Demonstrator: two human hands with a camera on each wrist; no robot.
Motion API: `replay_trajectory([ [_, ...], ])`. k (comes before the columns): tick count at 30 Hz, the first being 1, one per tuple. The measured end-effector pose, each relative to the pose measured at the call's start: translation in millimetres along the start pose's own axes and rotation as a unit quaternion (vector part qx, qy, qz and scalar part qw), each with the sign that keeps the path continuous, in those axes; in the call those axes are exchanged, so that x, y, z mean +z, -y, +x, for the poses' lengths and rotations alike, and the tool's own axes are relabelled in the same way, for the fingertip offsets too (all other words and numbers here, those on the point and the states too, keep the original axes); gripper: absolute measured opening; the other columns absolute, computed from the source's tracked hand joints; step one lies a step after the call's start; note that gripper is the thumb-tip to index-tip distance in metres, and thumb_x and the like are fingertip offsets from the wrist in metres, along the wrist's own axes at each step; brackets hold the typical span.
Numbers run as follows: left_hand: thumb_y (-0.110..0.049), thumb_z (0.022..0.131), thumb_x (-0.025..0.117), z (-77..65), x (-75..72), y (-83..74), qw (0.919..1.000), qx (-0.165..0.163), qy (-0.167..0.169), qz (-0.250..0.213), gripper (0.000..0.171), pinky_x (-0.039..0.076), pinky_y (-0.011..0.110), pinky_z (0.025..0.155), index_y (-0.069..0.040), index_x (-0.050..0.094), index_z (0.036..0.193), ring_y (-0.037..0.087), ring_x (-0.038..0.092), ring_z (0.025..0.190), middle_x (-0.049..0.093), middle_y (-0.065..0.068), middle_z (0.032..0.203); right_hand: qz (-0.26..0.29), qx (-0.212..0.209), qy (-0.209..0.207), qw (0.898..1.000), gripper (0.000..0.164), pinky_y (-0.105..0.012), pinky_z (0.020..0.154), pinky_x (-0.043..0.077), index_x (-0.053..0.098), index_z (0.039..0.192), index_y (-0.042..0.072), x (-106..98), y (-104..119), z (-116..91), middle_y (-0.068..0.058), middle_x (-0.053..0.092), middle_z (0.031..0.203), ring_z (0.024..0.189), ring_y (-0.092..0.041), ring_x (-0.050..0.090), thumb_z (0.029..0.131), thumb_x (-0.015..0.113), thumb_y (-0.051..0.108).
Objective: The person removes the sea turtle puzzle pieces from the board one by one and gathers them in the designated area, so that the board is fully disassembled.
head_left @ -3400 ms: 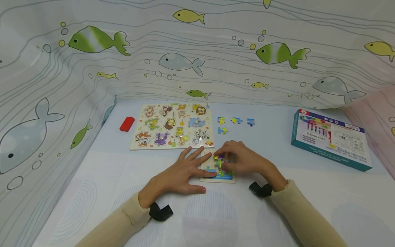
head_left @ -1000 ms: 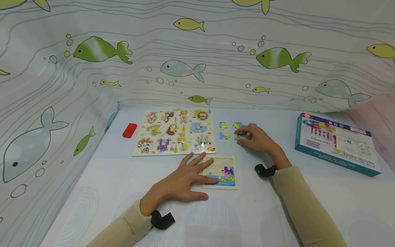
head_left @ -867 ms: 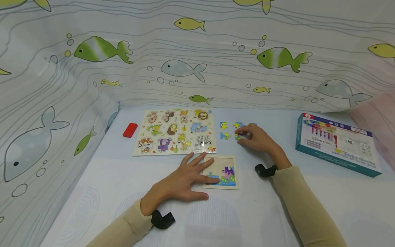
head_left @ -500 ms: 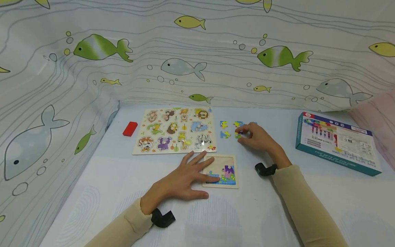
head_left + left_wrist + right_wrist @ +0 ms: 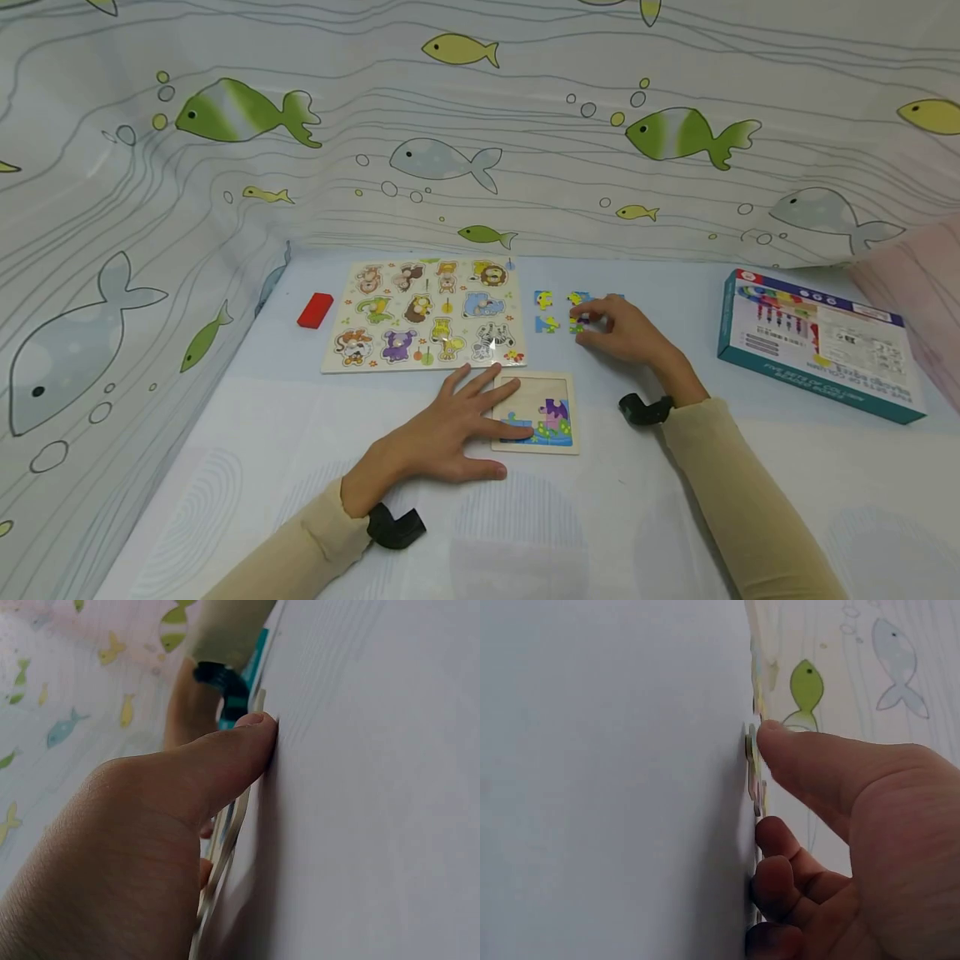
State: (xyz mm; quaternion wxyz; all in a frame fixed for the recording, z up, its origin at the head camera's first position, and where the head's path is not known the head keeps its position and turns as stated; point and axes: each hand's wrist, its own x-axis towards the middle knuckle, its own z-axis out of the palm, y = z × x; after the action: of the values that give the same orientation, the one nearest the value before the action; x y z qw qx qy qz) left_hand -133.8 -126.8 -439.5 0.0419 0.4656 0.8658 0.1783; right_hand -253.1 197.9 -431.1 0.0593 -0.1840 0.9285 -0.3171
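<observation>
My left hand lies spread, its fingers reaching over the left side of a small wooden puzzle tray. Joined purple, green and blue pieces fill the tray's lower part; bare wood shows above. In the left wrist view, the thumb rests at the white surface beside the tray's edge. My right hand is up and right of the tray, pinching a small puzzle piece between thumb and fingers, low on the table. The right wrist view shows the thumb at one side of flat pieces.
Loose puzzle pieces lie left of and behind the right hand. A larger animal puzzle board stands behind the left hand, with a red block left of it. A teal-edged box lies at the right. A fish-patterned cloth rises behind.
Since the oldest frame, my right hand has carried a piece from the tray to the loose pieces, away and to the right. Over the last second both hands hold still; the view tilts slightly.
</observation>
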Motion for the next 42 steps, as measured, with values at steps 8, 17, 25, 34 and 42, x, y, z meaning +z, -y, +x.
replay_trajectory([
  [8,-0.051,0.098,0.055,-0.3,1.7,2.9,1.0,-0.001,-0.008,-0.004,0.045,0.008,0.069,0.122,-0.043,0.057,0.143,0.037,0.012,0.159,0.028,0.006,0.169,0.045,0.014,-0.002,0.999,0.035,-0.033,0.072,0.042,0.07,0.129,0.014,-4,3,-10,-0.015,0.064,0.118,0.085,-0.024,0.05,0.095,0.071,0.021],
  [17,-0.056,0.098,0.054,1.1,3.1,5.2,1.0,0.0,-0.003,0.004,0.047,0.007,0.068,0.123,-0.045,0.055,0.143,0.036,0.011,0.16,0.028,0.005,0.169,0.071,-0.051,0.074,0.993,0.032,-0.025,0.073,0.044,0.074,0.118,0.017,2,18,-37,-0.001,0.069,0.108,0.086,-0.019,0.052,0.088,0.081,0.025],
  [25,-0.058,0.096,0.057,1.0,2.6,5.6,1.0,0.005,-0.007,0.001,0.049,0.008,0.069,0.122,-0.044,0.055,0.144,0.037,0.012,0.159,0.028,0.006,0.169,0.07,-0.101,0.133,0.983,0.032,-0.028,0.08,0.044,0.077,0.115,0.02,9,35,-52,0.003,0.068,0.106,0.093,-0.018,0.053,0.084,0.084,0.022],
  [34,-0.059,0.095,0.057,0.4,3.3,6.3,0.9999,0.004,-0.008,0.003,0.05,0.008,0.069,0.122,-0.044,0.055,0.143,0.037,0.012,0.159,0.028,0.006,0.169,0.015,-0.108,0.187,0.976,0.039,-0.036,0.092,0.047,0.075,0.121,0.023,14,54,-58,0.002,0.062,0.114,0.11,-0.017,0.051,0.084,0.083,0.018],
  [42,-0.059,0.095,0.058,0.3,3.8,6.1,0.9999,0.006,-0.013,-0.001,0.05,0.009,0.07,0.121,-0.044,0.056,0.143,0.038,0.013,0.159,0.029,0.006,0.168,0.01,-0.11,0.187,0.976,0.04,-0.035,0.091,0.046,0.073,0.122,0.023,16,57,-60,0.001,0.06,0.112,0.108,-0.017,0.05,0.084,0.082,0.012],
])
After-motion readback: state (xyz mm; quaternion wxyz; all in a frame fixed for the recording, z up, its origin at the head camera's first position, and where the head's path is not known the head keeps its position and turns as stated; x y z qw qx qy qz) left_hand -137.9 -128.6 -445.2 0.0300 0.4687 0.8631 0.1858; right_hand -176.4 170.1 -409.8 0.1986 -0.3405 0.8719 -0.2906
